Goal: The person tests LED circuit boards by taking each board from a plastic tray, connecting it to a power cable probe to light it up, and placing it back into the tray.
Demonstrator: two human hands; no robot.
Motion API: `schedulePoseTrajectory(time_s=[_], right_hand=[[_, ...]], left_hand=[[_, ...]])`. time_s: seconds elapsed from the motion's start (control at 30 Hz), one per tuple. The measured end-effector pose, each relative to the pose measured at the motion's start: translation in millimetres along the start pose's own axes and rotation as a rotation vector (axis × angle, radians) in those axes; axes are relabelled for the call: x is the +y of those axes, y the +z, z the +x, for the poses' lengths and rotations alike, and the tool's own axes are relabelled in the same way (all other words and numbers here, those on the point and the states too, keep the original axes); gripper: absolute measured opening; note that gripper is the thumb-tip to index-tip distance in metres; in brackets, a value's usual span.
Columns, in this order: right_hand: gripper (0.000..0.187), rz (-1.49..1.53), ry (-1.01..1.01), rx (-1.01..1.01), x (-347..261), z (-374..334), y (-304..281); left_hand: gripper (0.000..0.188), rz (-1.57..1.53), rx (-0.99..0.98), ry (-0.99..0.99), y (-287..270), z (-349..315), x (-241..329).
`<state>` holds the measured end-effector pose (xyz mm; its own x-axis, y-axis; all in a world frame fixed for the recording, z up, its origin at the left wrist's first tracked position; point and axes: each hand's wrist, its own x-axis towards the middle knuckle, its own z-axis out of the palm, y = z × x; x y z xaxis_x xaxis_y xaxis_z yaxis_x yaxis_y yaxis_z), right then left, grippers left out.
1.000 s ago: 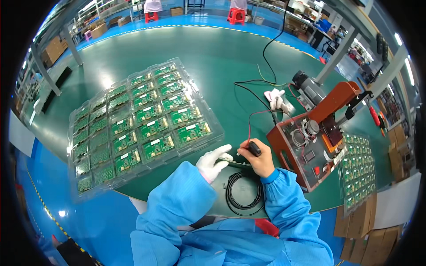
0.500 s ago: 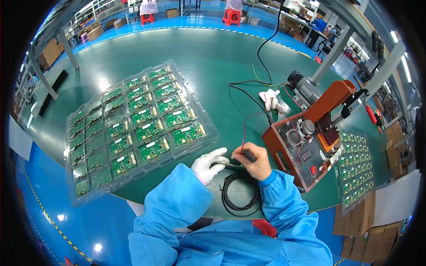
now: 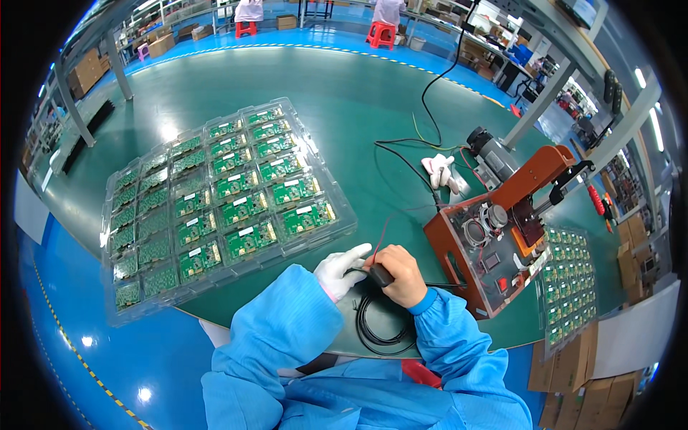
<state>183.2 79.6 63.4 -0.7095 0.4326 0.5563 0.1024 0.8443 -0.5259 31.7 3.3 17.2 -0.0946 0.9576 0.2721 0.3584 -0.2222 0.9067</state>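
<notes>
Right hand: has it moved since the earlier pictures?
Yes. The right hand has shifted left, away from the orange-brown machine, toward the gloved left hand.

Bright light, glare on green tabletop (image 3: 322, 89) and blue floor (image 3: 179, 358), curved edges

- This is looking like an electronics assembly workshop.
- Green circuit boards (image 3: 245, 208) are filling a clear plastic tray (image 3: 347, 216) on the worktop (image 3: 315, 79).
- A red-brown bench machine (image 3: 493, 236) is standing nearby.
- Striped tape (image 3: 54, 317) is marking the blue floor (image 3: 136, 351).
- Red stools (image 3: 382, 34) are standing by far benches (image 3: 494, 46).
- Cardboard boxes (image 3: 573, 365) are sitting at the right.
</notes>
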Motion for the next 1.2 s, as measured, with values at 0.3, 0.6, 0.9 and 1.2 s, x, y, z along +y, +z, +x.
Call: schedulePoseTrajectory(time_s=[0.3,0.6,0.9,1.2], right_hand=[[0.020,-0.145,0.058,-0.105,-13,7,-1],[0.013,-0.055,0.084,0.000,-6,5,-5],[0.013,-0.094,0.144,-0.036,1,5,1],[0.014,-0.093,0.131,-0.015,3,1,4]], left_hand=[[0.055,-0.048,-0.017,0.059,0,1,-13],[0.056,-0.076,-0.123,-0.066,-4,4,-1],[0.057,-0.062,-0.137,-0.129,-5,6,-2],[0.057,-0.062,-0.117,-0.088,-2,5,-7]])
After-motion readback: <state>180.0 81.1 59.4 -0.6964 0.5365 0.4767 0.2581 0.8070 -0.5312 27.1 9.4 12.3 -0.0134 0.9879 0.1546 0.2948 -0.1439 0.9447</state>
